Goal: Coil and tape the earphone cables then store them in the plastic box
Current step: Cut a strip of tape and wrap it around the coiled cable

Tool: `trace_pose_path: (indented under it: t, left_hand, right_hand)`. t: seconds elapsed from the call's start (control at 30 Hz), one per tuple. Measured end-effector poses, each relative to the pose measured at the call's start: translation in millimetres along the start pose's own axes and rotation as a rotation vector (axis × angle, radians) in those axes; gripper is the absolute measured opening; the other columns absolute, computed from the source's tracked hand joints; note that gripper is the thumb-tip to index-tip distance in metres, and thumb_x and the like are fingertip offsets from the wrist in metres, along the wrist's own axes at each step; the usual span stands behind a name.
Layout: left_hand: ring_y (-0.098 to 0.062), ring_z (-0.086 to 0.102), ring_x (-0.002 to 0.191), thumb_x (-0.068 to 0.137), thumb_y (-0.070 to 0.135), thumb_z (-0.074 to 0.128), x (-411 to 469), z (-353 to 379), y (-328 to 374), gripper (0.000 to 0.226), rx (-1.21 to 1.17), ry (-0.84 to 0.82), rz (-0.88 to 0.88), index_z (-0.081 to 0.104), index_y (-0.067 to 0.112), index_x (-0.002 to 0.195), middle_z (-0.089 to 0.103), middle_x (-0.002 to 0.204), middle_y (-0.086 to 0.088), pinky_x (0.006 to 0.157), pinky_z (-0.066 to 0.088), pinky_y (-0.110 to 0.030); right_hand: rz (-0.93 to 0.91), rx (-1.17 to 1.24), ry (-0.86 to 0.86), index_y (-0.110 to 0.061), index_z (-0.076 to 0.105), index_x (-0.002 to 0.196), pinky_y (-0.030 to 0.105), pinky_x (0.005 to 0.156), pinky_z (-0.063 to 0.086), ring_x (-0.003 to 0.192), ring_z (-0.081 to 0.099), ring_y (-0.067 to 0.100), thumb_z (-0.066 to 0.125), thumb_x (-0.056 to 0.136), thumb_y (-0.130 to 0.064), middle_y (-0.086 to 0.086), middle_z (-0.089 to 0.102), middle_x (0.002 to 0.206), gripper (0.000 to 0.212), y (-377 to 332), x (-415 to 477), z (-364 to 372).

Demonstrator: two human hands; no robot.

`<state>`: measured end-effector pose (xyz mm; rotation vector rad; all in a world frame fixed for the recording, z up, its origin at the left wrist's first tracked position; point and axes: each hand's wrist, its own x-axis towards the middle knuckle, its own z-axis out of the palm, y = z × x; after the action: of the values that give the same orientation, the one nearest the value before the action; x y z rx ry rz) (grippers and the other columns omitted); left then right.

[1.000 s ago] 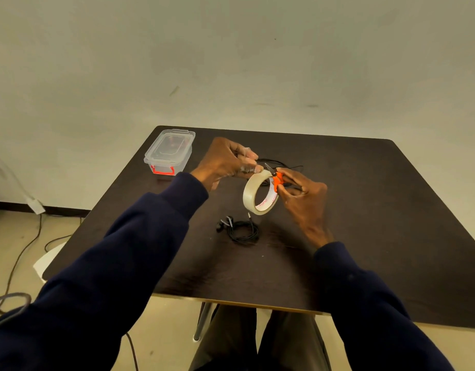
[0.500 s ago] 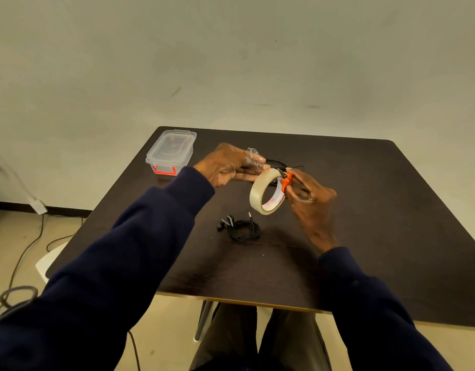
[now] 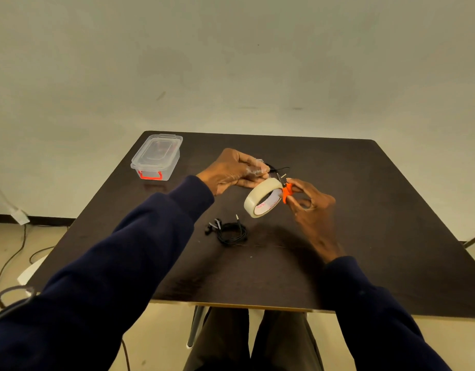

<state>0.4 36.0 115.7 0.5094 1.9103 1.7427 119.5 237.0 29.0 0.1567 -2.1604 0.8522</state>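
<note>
My left hand [image 3: 231, 170] pinches a short strip of clear tape [image 3: 255, 168] at its fingertips. My right hand [image 3: 310, 207] grips small orange-handled scissors [image 3: 286, 192] and also holds the tape roll [image 3: 263, 200], tilted just above the table. A coiled black earphone cable [image 3: 231, 232] lies on the dark table [image 3: 365, 223] below the roll, its earbuds to the left. A second black cable [image 3: 278, 168] lies behind my hands, partly hidden. The clear plastic box [image 3: 157, 156], with its lid on and a red latch, stands at the far left corner.
The table's front edge [image 3: 244, 306] is near my legs. Loose cables [image 3: 14, 258] run over the floor to the left, and a wall stands behind the table.
The tape strip has come free of the roll. My left hand has drawn back to the left with it, while my right hand has shifted the roll and scissors slightly right.
</note>
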Motion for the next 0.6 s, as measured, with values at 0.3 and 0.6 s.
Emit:
trace_pose_path:
  t: [0.3,0.6]
  left_hand:
    - [-0.027,0.077,0.08,0.093,0.005,0.072,16.1,32.5,-2.3,0.016,0.322,-0.233,0.153,0.074,-0.007,0.103,0.077,0.092,-0.021,0.073,0.066,-0.036]
    - [-0.025,0.076,0.077,0.094,0.004,0.07,14.6,45.6,-14.8,0.018,0.33,-0.249,0.148,0.073,-0.01,0.105,0.077,0.09,-0.019,0.076,0.066,-0.041]
  right_hand:
    - [0.204,0.11,-0.168,-0.021,0.073,0.114,0.026,0.066,0.063,0.083,0.075,0.007,0.082,0.083,-0.009,-0.003,0.075,0.097,0.035,14.2,-11.0,-39.7]
    - [0.216,-0.245,-0.761,-0.023,0.078,0.101,0.042,0.075,0.058,0.077,0.067,0.016,0.081,0.083,-0.042,-0.002,0.073,0.083,0.027,3.0,20.1,-92.5]
